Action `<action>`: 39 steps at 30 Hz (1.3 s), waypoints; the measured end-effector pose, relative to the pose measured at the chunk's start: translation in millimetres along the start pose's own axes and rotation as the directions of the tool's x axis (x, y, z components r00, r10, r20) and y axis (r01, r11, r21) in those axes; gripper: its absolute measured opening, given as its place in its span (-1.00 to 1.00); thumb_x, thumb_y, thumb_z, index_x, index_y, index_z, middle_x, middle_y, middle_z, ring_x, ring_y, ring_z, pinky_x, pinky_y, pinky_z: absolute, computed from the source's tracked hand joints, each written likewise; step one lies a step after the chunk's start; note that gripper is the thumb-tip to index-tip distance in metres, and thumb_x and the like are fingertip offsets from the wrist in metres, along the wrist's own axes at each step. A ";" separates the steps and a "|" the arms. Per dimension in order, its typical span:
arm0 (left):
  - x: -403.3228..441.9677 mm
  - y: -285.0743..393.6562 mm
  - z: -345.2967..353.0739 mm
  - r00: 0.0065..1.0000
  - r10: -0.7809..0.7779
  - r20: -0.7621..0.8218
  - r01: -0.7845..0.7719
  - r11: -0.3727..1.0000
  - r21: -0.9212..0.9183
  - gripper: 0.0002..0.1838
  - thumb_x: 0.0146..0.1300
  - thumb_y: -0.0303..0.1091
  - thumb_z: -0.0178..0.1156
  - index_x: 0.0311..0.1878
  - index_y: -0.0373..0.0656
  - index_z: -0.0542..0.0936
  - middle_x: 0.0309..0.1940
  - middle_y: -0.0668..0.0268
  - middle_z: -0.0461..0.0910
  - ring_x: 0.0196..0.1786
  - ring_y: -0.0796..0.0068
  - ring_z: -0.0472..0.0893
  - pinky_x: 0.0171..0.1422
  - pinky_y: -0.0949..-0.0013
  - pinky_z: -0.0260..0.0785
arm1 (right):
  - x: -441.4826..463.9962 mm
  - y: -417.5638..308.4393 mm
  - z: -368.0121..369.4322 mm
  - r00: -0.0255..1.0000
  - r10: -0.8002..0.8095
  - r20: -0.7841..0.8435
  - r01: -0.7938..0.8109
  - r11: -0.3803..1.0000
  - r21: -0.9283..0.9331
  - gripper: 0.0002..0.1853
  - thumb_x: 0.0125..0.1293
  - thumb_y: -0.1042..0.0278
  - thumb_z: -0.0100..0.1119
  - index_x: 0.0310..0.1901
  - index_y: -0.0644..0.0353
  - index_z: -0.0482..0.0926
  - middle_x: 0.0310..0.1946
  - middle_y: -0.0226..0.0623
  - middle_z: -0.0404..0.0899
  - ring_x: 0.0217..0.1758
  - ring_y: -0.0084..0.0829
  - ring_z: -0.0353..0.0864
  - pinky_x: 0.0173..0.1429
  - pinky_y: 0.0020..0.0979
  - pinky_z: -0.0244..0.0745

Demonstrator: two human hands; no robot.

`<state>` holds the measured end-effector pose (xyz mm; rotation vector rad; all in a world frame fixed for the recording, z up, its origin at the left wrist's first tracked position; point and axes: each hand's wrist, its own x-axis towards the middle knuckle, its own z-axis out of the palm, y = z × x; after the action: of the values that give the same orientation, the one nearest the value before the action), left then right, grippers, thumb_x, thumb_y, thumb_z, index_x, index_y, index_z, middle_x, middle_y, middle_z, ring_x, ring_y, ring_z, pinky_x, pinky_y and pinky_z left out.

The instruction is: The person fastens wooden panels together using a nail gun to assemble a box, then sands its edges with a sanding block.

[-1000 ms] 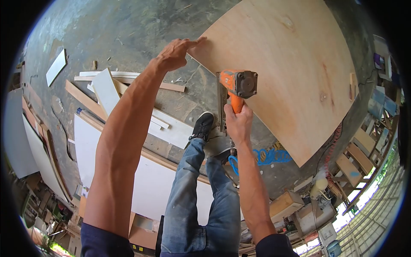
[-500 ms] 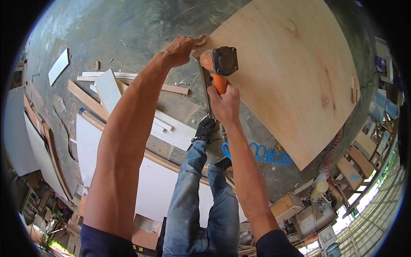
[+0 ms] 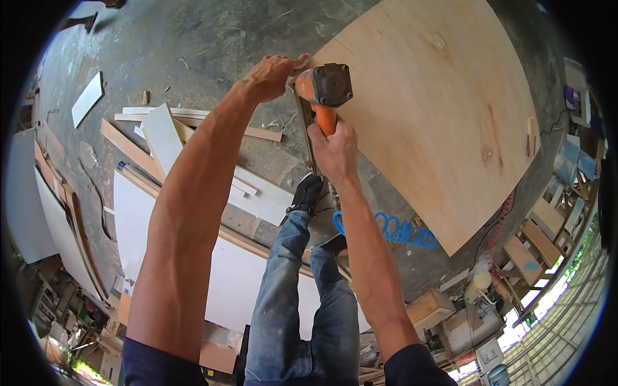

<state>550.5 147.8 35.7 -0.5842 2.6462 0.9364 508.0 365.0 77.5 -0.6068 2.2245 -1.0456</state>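
Observation:
My right hand is wrapped around the handle of an orange nail gun with a black end cap. The tool sits over the left edge of a large plywood sheet, and its nose is hidden beneath its body. My left hand is at the sheet's upper left corner, fingers closed against the edge. Below the nail gun, a narrow frame piece runs along that edge. A coiled blue air hose lies by the sheet's lower side.
White boards and wood strips lie on the concrete floor to the left. A large white panel lies around my legs. Another person's feet show at the top left. Wooden pieces and shop clutter line the right side.
The nail gun and my right hand have shifted slightly left and up. Another person's feet have come into view at the top left. My left hand stays at the corner.

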 end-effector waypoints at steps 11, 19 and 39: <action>4.1 -12.5 9.6 0.998 0.052 -0.036 -0.053 0.998 -0.029 -0.02 -0.08 -0.94 0.03 0.53 -0.13 0.40 0.29 0.02 0.60 0.31 -0.06 0.59 0.30 0.02 0.51 | -11.3 0.2 -12.8 0.995 0.089 0.033 -0.089 0.996 -0.017 -0.66 0.23 0.18 0.30 -0.24 0.38 0.60 -0.34 0.13 0.66 -0.19 0.20 0.67 -0.06 0.07 0.54; 0.0 -9.6 7.2 0.999 0.045 -0.018 -0.045 0.999 0.000 0.00 -0.09 -0.94 0.04 0.55 -0.13 0.38 0.27 0.01 0.61 0.33 -0.06 0.58 0.31 0.04 0.50 | -28.2 8.5 -25.0 0.988 0.150 0.025 -0.151 0.988 0.016 -0.68 0.23 0.19 0.30 -0.18 0.33 0.63 -0.35 0.10 0.66 -0.21 0.18 0.67 -0.08 0.04 0.55; -2.2 -9.8 11.7 0.999 0.014 -0.042 -0.015 0.999 -0.033 -0.12 0.04 -0.86 0.02 0.51 -0.08 0.41 0.22 -0.02 0.63 0.31 -0.07 0.58 0.33 0.02 0.44 | -39.7 25.6 -35.6 0.997 0.068 -0.047 -0.068 0.998 -0.011 -0.68 0.25 0.22 0.30 -0.14 0.33 0.61 -0.30 0.11 0.69 -0.16 0.22 0.68 -0.05 0.05 0.57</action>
<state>558.4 149.0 22.5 -0.5993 2.6794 0.9851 508.3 423.3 88.0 -0.5129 2.2773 -1.0224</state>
